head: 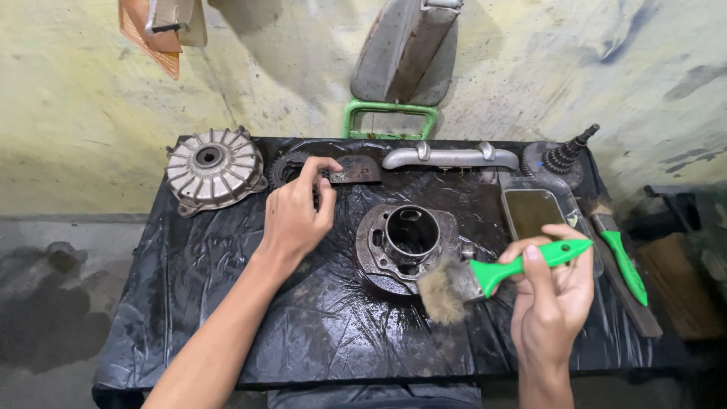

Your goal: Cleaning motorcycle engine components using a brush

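1. The person's right hand (551,291) held a green-handled paintbrush (496,273), the grip pressed around the handle with the thumb laid along its top.
2. The brush's tan, dirty bristles pointed left and lay just beside the lower right edge of a metal engine cylinder (407,241), which sat near the middle of the desk (227,303).
3. The left hand (299,212) reached forward to the back of the desk, its fingers curled and pinching a small dark toothed gear (286,168); from where I stood I could not tell how firmly they closed on it.
4. Just right of that hand lay a flat dark metal piece (354,171).
5. A finned, round brake hub (214,168) rested at the back left corner, well apart from the cylinder.
6. A long grey metal handle bar (450,157) lay along the back edge, and a gear cluster on a shaft (559,160) stood at the back right corner.
7. A phone in a clear case (531,212) lay just beyond the right hand, and a second green-handled brush (622,257) lay near the right edge.
8. The desk was covered in wet black plastic sheeting.
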